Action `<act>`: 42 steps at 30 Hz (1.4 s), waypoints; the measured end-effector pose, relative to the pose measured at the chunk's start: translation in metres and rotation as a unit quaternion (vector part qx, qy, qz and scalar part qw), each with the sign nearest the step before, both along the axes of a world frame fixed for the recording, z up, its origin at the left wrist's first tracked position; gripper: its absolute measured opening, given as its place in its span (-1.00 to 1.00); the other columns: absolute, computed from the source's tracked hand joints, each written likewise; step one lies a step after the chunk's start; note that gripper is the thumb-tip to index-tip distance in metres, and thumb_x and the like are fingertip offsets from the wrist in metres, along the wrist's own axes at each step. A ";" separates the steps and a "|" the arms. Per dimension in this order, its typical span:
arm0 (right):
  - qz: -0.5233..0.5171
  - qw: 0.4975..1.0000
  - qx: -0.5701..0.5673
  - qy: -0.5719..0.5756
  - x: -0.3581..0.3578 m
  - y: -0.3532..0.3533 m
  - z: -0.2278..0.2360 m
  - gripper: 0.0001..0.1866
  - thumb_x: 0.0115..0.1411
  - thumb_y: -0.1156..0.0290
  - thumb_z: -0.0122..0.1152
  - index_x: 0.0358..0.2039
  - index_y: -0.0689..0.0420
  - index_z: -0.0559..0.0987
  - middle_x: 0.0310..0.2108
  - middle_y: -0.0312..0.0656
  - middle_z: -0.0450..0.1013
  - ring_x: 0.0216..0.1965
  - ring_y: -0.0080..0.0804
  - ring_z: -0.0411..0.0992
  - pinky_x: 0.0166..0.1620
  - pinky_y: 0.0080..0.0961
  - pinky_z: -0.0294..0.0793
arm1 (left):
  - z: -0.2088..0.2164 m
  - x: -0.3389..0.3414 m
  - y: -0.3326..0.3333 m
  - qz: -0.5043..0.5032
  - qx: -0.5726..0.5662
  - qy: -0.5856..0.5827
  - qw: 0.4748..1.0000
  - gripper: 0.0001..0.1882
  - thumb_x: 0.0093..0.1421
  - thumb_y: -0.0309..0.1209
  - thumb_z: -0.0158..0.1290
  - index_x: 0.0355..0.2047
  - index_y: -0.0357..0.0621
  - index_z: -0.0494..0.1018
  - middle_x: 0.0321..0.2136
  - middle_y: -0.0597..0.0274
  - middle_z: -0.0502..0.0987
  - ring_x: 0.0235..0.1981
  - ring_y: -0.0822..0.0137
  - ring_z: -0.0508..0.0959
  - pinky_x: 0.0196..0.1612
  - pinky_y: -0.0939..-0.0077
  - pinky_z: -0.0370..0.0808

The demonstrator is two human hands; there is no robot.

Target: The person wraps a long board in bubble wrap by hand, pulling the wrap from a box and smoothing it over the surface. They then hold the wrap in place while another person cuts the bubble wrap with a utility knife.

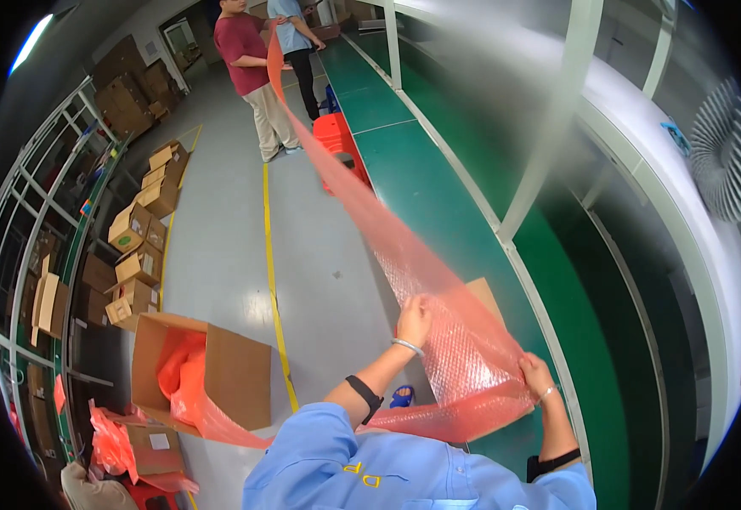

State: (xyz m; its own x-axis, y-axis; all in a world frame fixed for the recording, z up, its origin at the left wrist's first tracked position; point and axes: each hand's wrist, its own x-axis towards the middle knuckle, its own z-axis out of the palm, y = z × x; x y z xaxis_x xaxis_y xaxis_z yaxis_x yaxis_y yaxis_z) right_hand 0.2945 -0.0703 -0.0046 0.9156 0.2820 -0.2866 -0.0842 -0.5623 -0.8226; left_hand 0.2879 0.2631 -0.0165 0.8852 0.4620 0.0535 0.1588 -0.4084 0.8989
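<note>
Pink, see-through bubble wrap (472, 353) slants across the frame, from the upper middle down to the lower right of centre, where we hold it out over the left edge of the green bench (438, 204). Our left hand (414, 321), just right of the centre, is closed on the wrap's left edge with its fingers curled. Our right hand (537, 374), at the lower right, is clamped on the opposite edge. Between them the sheet spreads wide, its bubbles shining. Nearer to us it folds and trails left, partly hidden by our blue shirt (404, 467), to the open box (243, 382) at the lower left, where more of the pink sheet lies bunched.

A piece of tan card (487, 297) shows beyond the wrap on the bench, right of our left hand. We wear a bangle (408, 347) on the left wrist, and a blue shoe (402, 396) is visible below that hand.

In the upper middle, a person in red (243, 38) has both hands at the wrap's far end; how firmly they grip, we cannot tell. Beside them stands a person in light blue (292, 38). Left of the yellow line (269, 229), we see cartons (137, 223) along a rack.
</note>
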 end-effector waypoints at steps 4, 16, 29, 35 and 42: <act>-0.020 0.999 -0.009 0.046 -0.001 -0.018 -0.015 -0.79 0.18 0.33 -0.02 -0.30 0.19 0.49 -0.49 -0.24 0.43 -0.42 -0.52 0.34 -0.29 -0.58 0.35 | 0.002 0.036 0.020 -0.008 0.144 -0.052 0.988 -0.56 0.00 -0.49 -0.05 -0.05 -0.22 0.29 0.04 -0.11 0.21 0.03 -0.03 0.25 0.06 0.23 0.22; -0.104 0.959 0.128 0.230 0.030 -0.024 -0.036 -0.71 0.20 0.33 -0.01 -0.17 0.28 0.46 -0.33 -0.26 0.45 -0.33 -0.54 0.38 -0.21 -0.61 0.36 | 0.016 0.139 -0.031 -0.208 0.307 0.011 0.929 -0.46 0.02 -0.41 -0.03 0.06 -0.15 0.20 0.14 -0.07 0.08 0.16 -0.05 0.09 0.11 -0.07 0.08; -0.096 0.946 0.138 0.278 0.056 -0.058 -0.073 -0.69 0.19 0.30 0.03 -0.18 0.28 0.46 -0.36 -0.26 0.45 -0.36 -0.57 0.37 -0.25 -0.60 0.37 | -0.041 0.123 -0.087 -0.310 0.402 0.092 0.856 -0.44 0.04 -0.22 -0.07 0.07 -0.11 0.19 0.14 -0.04 0.10 0.18 -0.01 0.07 0.07 -0.21 0.08; -0.095 0.983 0.081 0.135 0.056 -0.067 -0.085 -0.79 0.15 0.30 0.06 -0.39 0.20 0.48 -0.60 -0.33 0.39 -0.56 -0.60 0.34 -0.47 -0.59 0.35 | -0.032 0.139 -0.083 -0.322 0.434 0.143 0.829 -0.43 0.04 -0.19 -0.08 0.10 0.04 0.18 0.15 0.00 0.08 0.17 -0.01 0.08 0.08 -0.12 0.12; -0.131 0.973 0.022 0.187 0.057 -0.067 -0.051 -0.79 0.12 0.34 0.07 -0.34 0.22 0.46 -0.59 -0.24 0.41 -0.55 -0.40 0.38 -0.42 -0.46 0.39 | -0.042 0.147 -0.074 -0.333 0.436 0.123 0.827 -0.41 0.02 -0.20 -0.07 0.11 0.03 0.17 0.17 -0.03 0.05 0.15 -0.02 0.12 0.04 -0.11 0.18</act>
